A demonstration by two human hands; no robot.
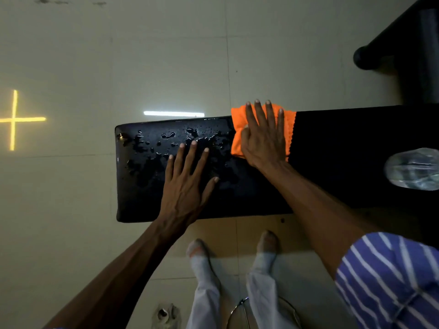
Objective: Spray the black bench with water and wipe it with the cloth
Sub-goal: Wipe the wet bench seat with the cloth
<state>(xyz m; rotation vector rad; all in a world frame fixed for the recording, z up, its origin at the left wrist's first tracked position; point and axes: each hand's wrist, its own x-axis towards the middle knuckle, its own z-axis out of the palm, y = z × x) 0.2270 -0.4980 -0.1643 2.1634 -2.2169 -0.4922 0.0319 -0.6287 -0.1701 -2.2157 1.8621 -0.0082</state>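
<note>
The black bench (142, 191) runs across the middle of the view, and its left half is covered in water droplets and puddles. My right hand (263, 136) presses flat on an orange cloth (237, 138) at the bench's far edge, near the middle of its length. My left hand (185, 184) rests flat on the wet left part with fingers spread, holding nothing. A clear plastic water bottle (413, 168) lies on the bench at the far right.
Pale floor tiles (118, 55) surround the bench. A dark piece of furniture (403, 43) stands at the upper right. My two feet (237, 252) are on the floor just in front of the bench, and a metal ring (240, 305) sits near them.
</note>
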